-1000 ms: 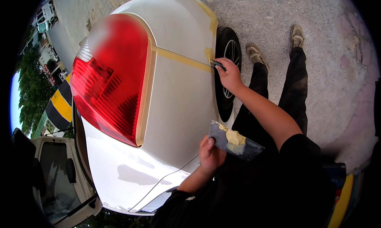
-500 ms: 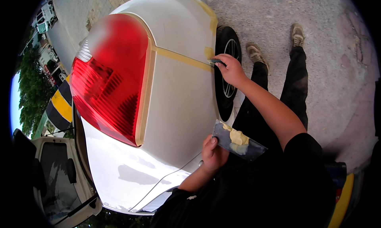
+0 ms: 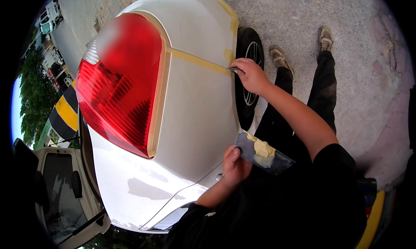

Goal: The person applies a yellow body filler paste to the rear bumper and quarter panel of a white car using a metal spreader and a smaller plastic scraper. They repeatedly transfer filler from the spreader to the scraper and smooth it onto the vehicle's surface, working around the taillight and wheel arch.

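Note:
My left hand point(image 3: 235, 167) grips one end of a flat dark grey board point(image 3: 281, 162), its thumb on top. A lump of pale yellow putty point(image 3: 261, 148) sits on that board, with a thinner smear beside it. My right hand point(image 3: 251, 75) pinches a small dark spreader point(image 3: 234, 68), mostly hidden by the fingers. Its edge is at the white car body panel point(image 3: 195, 101), by the wheel-arch end of a strip of yellow masking tape point(image 3: 199, 63). Whether the spreader touches the panel, I cannot tell. More tape point(image 3: 157, 114) borders the red tail light point(image 3: 125, 88).
A black tyre point(image 3: 248, 34) with a spoked wheel is right beside my right hand. My shoes point(image 3: 326, 39) stand on rough concrete ground point(image 3: 368, 75). A raised tailgate point(image 3: 65, 192) is at the lower left, near a black-and-yellow striped post point(image 3: 67, 112). Parked vehicles point(image 3: 51, 16) are farther off.
My right hand has shifted very slightly left, and the spreader is tilted differently. My left hand and the board have moved slightly to the right.

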`<action>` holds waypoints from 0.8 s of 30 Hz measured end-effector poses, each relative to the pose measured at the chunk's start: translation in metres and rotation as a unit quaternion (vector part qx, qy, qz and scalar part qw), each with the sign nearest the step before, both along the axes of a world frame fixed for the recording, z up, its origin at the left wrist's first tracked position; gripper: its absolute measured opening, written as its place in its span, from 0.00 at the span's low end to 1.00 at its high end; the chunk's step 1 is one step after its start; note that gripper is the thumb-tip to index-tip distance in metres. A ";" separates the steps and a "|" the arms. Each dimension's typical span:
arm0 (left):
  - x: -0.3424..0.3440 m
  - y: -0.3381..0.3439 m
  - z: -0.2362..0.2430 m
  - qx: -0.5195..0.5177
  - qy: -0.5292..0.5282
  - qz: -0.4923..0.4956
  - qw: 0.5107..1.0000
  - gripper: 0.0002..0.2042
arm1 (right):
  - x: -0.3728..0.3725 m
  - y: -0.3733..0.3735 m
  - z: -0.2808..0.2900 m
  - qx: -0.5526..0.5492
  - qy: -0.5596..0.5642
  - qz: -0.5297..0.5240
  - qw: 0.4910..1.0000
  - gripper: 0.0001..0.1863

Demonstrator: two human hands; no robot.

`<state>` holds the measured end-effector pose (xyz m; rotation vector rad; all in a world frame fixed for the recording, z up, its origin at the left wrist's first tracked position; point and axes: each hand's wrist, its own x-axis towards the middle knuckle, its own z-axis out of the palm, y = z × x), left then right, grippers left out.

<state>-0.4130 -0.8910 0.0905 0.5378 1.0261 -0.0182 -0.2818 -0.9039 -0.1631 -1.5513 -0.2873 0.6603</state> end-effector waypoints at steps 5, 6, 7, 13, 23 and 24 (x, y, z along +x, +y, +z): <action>0.011 -0.006 0.002 0.000 -0.005 -0.006 1.000 0.19 | 0.012 -0.034 -0.031 0.150 0.462 -0.045 0.873 0.12; 0.011 -0.007 0.000 0.004 -0.005 -0.003 1.000 0.19 | 0.015 -0.049 -0.032 0.223 0.516 -0.089 0.822 0.14; 0.012 -0.008 -0.003 0.007 -0.004 0.001 1.000 0.19 | 0.016 -0.060 -0.032 0.246 0.545 -0.111 0.794 0.14; 0.030 -0.016 -0.025 0.029 -0.005 -0.027 0.999 0.20 | 0.010 -0.105 0.008 0.307 0.560 -0.143 0.756 0.17; 0.083 -0.041 -0.039 -0.003 -0.020 -0.019 1.000 0.20 | 0.041 -0.151 0.124 0.214 0.304 -0.123 0.920 0.20; 0.092 -0.047 -0.036 0.003 -0.011 -0.021 1.000 0.20 | 0.043 -0.157 0.127 0.216 0.255 -0.106 0.937 0.20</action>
